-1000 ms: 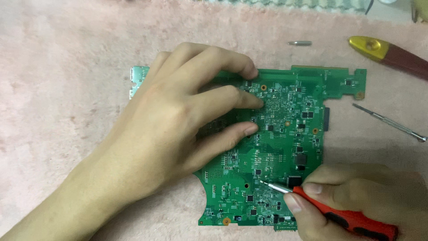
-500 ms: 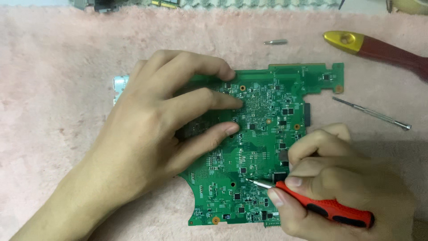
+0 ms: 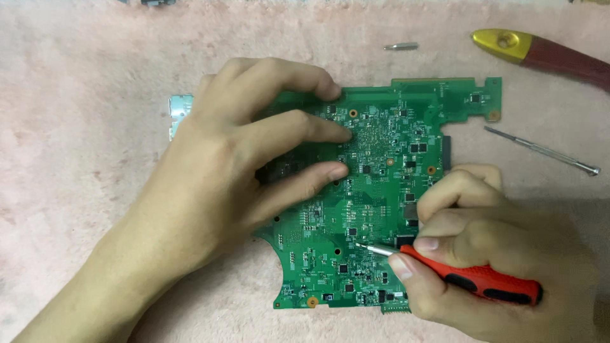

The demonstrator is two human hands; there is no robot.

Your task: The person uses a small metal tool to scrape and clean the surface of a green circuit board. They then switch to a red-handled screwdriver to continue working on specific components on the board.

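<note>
A green circuit board studded with small chips lies flat on a pink fuzzy mat. My left hand presses down on the board's left half, fingers spread across it. My right hand grips a red-handled screwdriver. Its metal tip touches the board's lower middle, close to a small black chip. A metal bracket pokes out from under my left hand at the board's left edge.
A yellow-and-dark-red tool handle lies at the top right. A loose screwdriver bit rests above the board. A thin metal rod lies to the right of the board.
The view has shifted a little, so the board and the tools sit further left in the picture. My right hand has slid the screwdriver tip slightly left along the board. My left hand holds still.
</note>
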